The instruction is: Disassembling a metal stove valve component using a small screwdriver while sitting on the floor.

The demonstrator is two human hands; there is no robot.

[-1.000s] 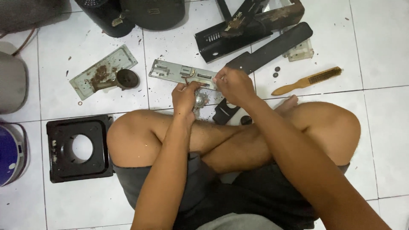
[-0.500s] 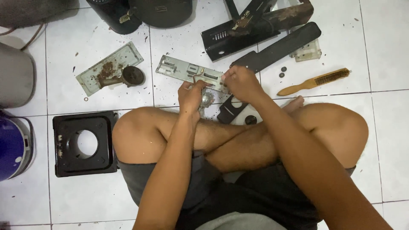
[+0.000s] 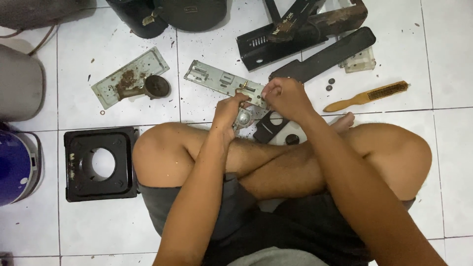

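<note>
A small metal part (image 3: 244, 118) with a round silver centre sits in front of the crossed shins of a person seated on a white tiled floor (image 3: 443, 49), held just off the tiles at the near end of a long grey metal plate (image 3: 221, 80). The left hand (image 3: 227, 114) has its grip closed around the part from the left side, fingers curled over it. The right hand (image 3: 286, 98) is pinched narrow above the same part, fingertips meeting on something small; what they hold is too small to make out. The two hands are touching or nearly so.

Just beyond the right hand lies a black panel (image 3: 270, 124) with round holes, partly under the wrist. A wooden-handled wire brush (image 3: 367, 96) lies to the right, well apart from the hands, with two small dark washers (image 3: 329, 84) near it. A long black bar (image 3: 325, 55) and a rusty black housing (image 3: 300, 29) lie at the top of the frame. To the left are a rust-stained grey plate (image 3: 128, 74) with a round dark knob-like piece (image 3: 157, 86) resting on it, and a square black frame (image 3: 101, 164) with a circular opening beside the person's left knee. A blue round vessel (image 3: 14, 167) shows at the left edge.
</note>
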